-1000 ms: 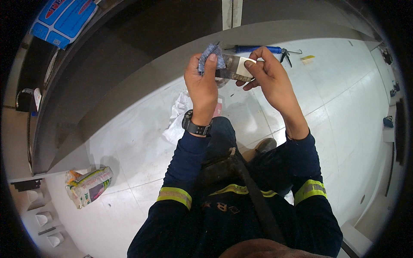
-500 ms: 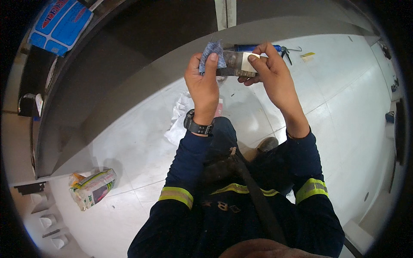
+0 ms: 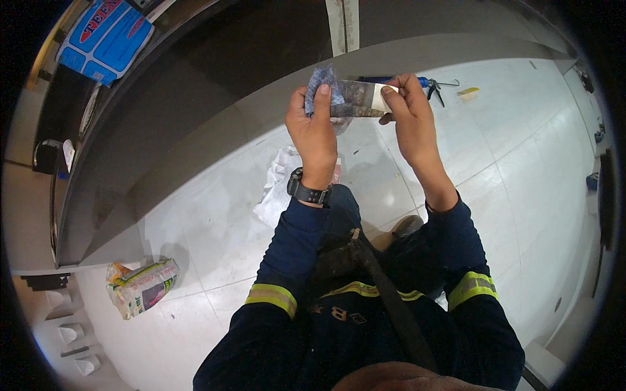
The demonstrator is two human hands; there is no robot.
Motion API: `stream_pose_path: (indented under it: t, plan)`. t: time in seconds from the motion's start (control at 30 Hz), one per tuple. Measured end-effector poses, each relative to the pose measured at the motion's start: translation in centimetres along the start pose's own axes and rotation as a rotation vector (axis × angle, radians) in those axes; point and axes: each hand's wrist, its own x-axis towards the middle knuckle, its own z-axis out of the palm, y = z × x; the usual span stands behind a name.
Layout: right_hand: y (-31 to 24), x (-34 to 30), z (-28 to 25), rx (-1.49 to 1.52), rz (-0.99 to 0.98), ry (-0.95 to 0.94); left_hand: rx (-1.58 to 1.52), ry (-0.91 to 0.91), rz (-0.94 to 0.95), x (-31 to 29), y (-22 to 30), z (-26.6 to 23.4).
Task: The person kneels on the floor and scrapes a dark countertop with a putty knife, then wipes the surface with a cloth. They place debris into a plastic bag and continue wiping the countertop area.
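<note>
Both hands are raised in front of me over the floor, holding a flat, rectangular strip [image 3: 357, 94] with a smudged, see-through grey-brown middle and a pale end. Its exact kind I cannot tell. My left hand [image 3: 314, 127] grips a crumpled blue cloth [image 3: 321, 79] against the strip's left end, thumb on top. At the pale end, my right hand [image 3: 412, 120] pinches the strip between thumb and fingers. Partly hidden behind the strip and the right hand is a blue caulking gun [image 3: 424, 83] with a black handle.
A small yellow piece [image 3: 468, 91] lies on the pale tiled floor [image 3: 469, 169]. White crumpled plastic [image 3: 277, 186] is beneath my left forearm. A printed plastic package [image 3: 147, 287] stands to the left. A dark cabinet [image 3: 222, 58] spans the far side, with a blue bag [image 3: 107, 42] at upper left.
Both hands and the strip sit slightly lower and further right in the picture. More of the strip's middle and pale end shows. The grips stay the same, and the view has shifted a little.
</note>
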Motion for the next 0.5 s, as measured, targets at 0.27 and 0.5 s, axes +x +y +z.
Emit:
stream_pose_path:
  t: [0.27, 0.5]
  plan:
    - [1.4, 2.8, -6.5, 0.565, 0.106, 0.208, 0.007, 0.031, 0.027, 1.5, -0.5, -3.7]
    - [2.9, 1.9, -4.0, 0.375, 0.169, -0.004, 0.088, -0.054, 0.051, 0.5, 0.6, -2.7]
